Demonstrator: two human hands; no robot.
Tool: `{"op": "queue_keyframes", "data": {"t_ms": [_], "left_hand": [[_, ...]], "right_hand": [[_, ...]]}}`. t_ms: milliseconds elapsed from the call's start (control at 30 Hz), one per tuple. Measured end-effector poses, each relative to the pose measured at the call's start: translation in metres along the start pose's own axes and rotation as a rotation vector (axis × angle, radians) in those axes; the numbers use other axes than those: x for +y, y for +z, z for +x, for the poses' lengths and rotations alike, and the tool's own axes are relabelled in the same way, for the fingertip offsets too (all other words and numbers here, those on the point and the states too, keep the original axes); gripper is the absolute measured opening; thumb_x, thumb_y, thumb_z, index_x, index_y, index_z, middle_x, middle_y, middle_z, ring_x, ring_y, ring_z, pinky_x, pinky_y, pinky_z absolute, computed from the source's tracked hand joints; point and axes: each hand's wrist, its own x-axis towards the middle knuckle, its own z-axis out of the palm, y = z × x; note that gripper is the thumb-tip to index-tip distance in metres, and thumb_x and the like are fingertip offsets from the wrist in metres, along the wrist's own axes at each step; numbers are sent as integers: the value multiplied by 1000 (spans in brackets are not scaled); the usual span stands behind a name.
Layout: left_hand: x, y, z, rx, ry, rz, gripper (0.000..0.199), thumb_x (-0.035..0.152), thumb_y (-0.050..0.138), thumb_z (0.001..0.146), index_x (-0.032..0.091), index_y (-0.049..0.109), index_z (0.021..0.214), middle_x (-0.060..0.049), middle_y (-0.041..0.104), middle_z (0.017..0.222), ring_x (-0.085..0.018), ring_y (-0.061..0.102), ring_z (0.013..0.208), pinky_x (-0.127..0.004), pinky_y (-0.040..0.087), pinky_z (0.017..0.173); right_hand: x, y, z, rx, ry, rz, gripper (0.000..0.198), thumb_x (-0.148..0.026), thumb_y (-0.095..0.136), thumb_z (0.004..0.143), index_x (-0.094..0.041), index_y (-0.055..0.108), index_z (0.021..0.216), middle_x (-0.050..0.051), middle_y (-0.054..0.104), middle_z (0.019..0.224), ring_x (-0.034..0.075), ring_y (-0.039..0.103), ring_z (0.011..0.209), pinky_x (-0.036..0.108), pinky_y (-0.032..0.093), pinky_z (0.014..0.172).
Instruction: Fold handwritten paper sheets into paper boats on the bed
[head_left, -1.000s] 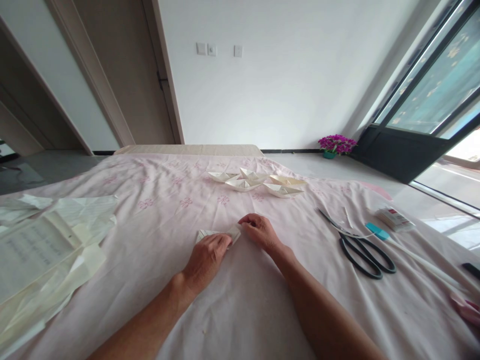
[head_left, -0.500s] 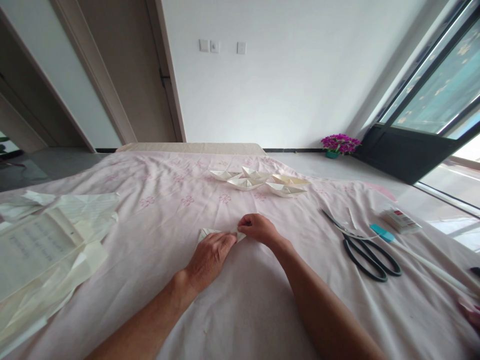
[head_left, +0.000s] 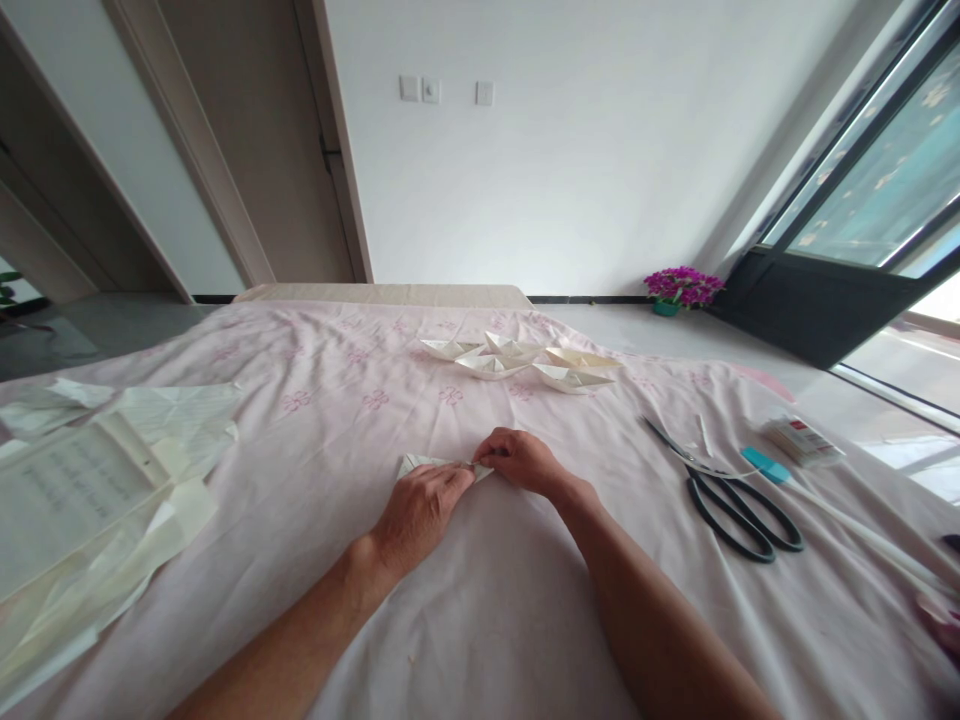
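Observation:
A small folded piece of paper (head_left: 411,463) lies on the pink cloth in front of me, mostly covered by my hands. My left hand (head_left: 427,505) rests flat over it, fingers stretched toward the right and pressing it down. At the paper's right end, my right hand (head_left: 517,460) is closed, thumb and forefinger pinching its edge. Beyond my hands stands a group of several folded paper boats (head_left: 495,364), pale cream and white.
Loose paper sheets and an open book (head_left: 71,490) lie at the left. Black-handled scissors (head_left: 739,510), a blue-and-white stick-like item (head_left: 765,465) and a small packaged box (head_left: 802,440) are on the right. A pink flowered cloth (head_left: 330,420) covers the surface, with wrinkles.
My right hand has shifted very slightly at the paper's right end, still pinching. My left hand stays on the paper, and the other things have not moved.

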Motion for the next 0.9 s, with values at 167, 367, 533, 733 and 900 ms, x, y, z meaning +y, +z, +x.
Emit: {"op": "queue_keyframes", "data": {"t_ms": [167, 367, 533, 733, 900], "left_hand": [[1, -1, -1, -22, -30, 58, 21, 11, 40, 92, 21, 55, 103, -4, 64, 98, -17, 62, 84, -31, 47, 75], [-4, 0, 1, -7, -34, -11, 25, 9, 40, 90, 20, 53, 108, -7, 59, 121, -20, 56, 106, -36, 45, 90], [-6, -2, 2, -11, -52, -90, 29, 6, 46, 85, 22, 55, 108, -4, 64, 107, -19, 54, 107, -36, 44, 91], [-5, -3, 1, -28, -84, -85, 25, 8, 48, 85, 22, 57, 103, -4, 65, 98, -18, 58, 96, -32, 46, 83], [-6, -3, 3, -41, -153, -61, 32, 11, 54, 82, 26, 54, 110, -2, 66, 99, -18, 62, 92, -29, 46, 79]], "right_hand": [[10, 1, -2, -34, -134, 66, 47, -3, 44, 65, -27, 74, 92, -2, 66, 93, 12, 61, 86, 20, 43, 79], [11, 2, -5, -32, -118, 15, 47, -3, 43, 65, -27, 74, 90, -2, 65, 93, 13, 60, 85, 20, 43, 77], [7, 2, -7, -12, -93, -24, 40, -5, 44, 65, -25, 73, 84, -2, 65, 91, 13, 59, 84, 20, 42, 73], [7, 3, -7, 13, -43, -10, 33, -7, 46, 63, -22, 70, 80, -2, 65, 91, 13, 59, 82, 20, 41, 71], [3, 1, -9, 3, -9, -2, 21, -15, 55, 69, -21, 69, 83, -1, 64, 87, 12, 57, 75, 20, 40, 66]]}}
